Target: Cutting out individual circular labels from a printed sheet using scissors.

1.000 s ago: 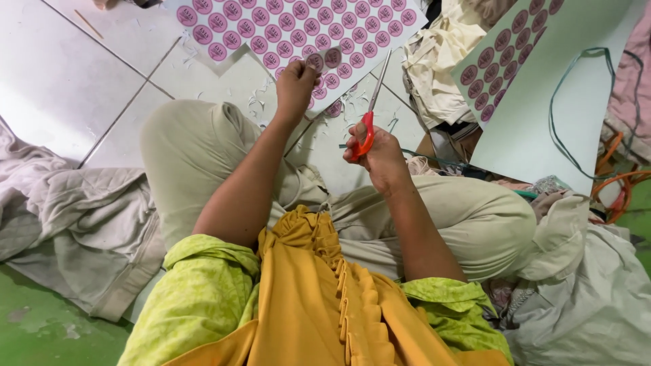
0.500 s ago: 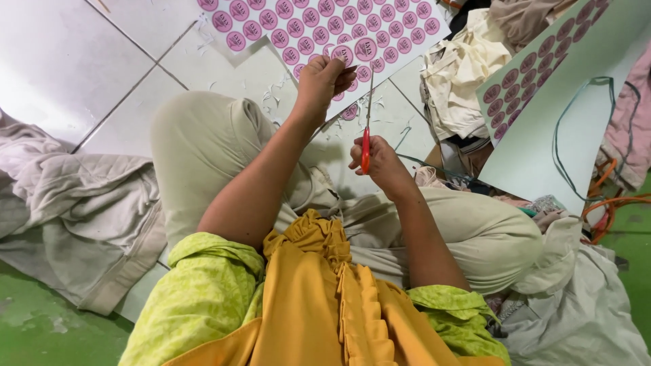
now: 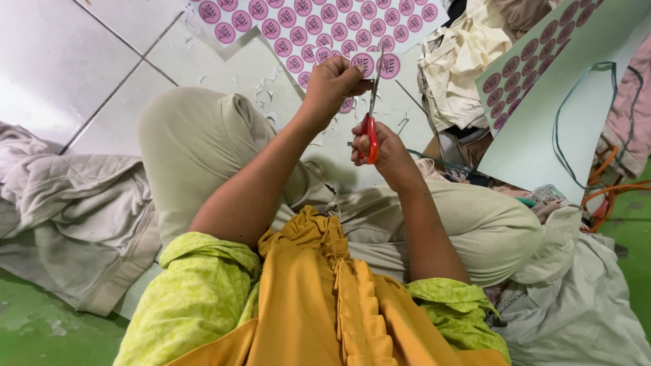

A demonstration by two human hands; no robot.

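A: In the head view, what does the left hand (image 3: 333,83) hold?

B: It pinches a small strip (image 3: 378,65) with two pink round stickers, at 12 o'clock from the knees. The fingers are closed tight on its left end, I think to keep the paper flat and stiff for the blades.

A: And the right hand (image 3: 383,146)?

B: It is closed around the red handles of the scissors (image 3: 371,112). The blades point up to 12 o'clock and meet the strip between the two stickers; how wide they are open I cannot tell.

A: What lies around?

B: The big sticker sheet (image 3: 319,24) is on the tile floor (image 3: 54,61) at 12 o'clock, within reach. A second sheet (image 3: 542,102) lies at 2 o'clock, and grey cloth (image 3: 68,203) at 9 o'clock.
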